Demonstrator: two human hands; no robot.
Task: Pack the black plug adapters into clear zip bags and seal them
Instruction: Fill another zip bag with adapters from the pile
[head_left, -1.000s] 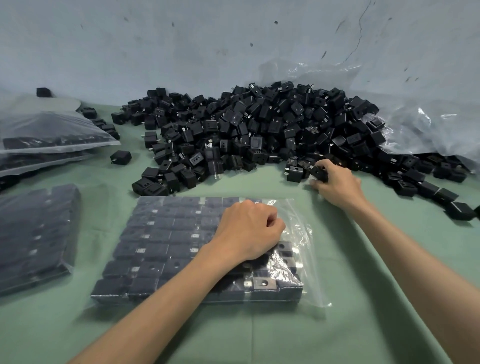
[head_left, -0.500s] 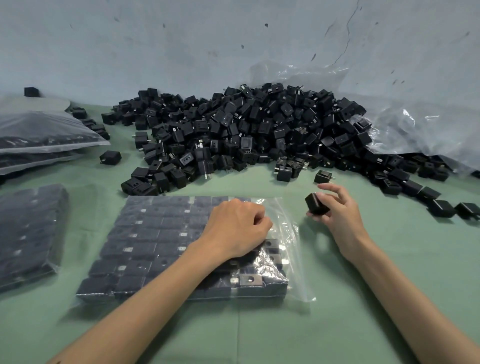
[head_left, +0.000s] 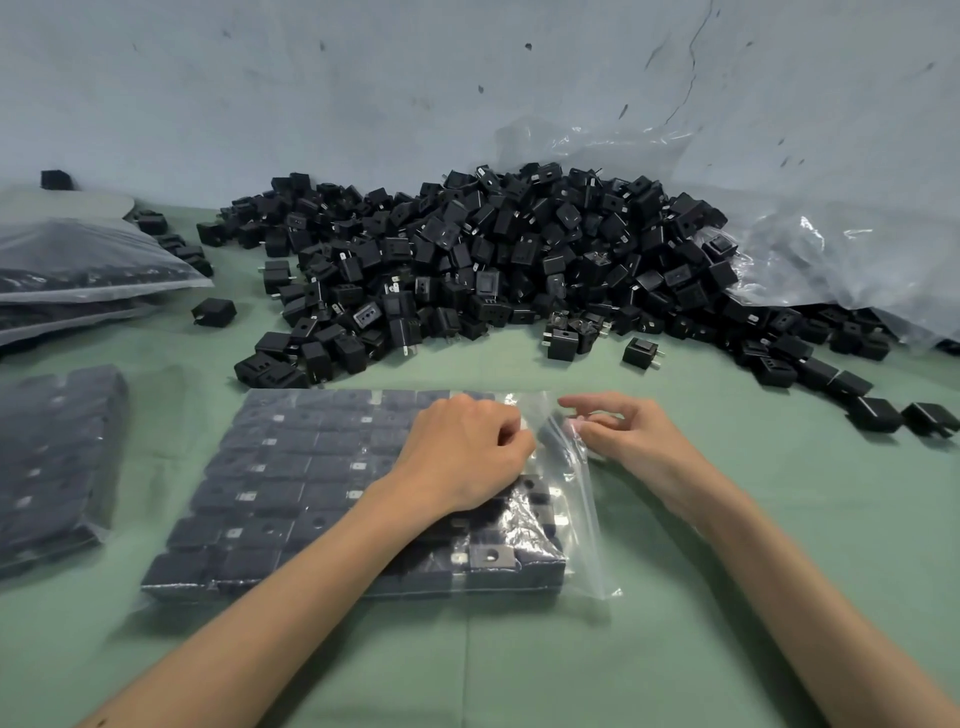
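Head view.

1. Zip bag (head_left: 322, 467), clear. Lies flat on the green table cover (head_left: 753, 597), centre, just in front of the person. Filled with black plug adapters (head_left: 291, 457) set in tidy rows, one layer deep. Mouth faces right and is unsealed; its loose film stands up between the two hands.
2. Left hand (head_left: 462, 457). Rests on the right part of the zip bag, fingers curled and thumb tucked in, gripping the upper film by the mouth.
3. Right hand (head_left: 631, 439). Just beside the mouth, on the table side. Thumb and middle fingers pinch the edge of the film; index finger stretched out above them. A dark shape shows through the film between the hands; what it is cannot be told.
4. Heap of loose adapters (head_left: 493, 260). Behind the zip bag, against the wall (head_left: 363, 93), trailing off to the right.
5. Single adapter (head_left: 642, 353), prongs to the right, apart from the heap's front edge.
6. Stray adapter (head_left: 214, 313), left of the heap.
7. Filled bag (head_left: 52, 467), left edge, near the zip bag.
8. Stacked bags (head_left: 78, 270), far left, behind item 7.
9. Crumpled plastic sheet (head_left: 831, 249), right rear, partly over the heap.
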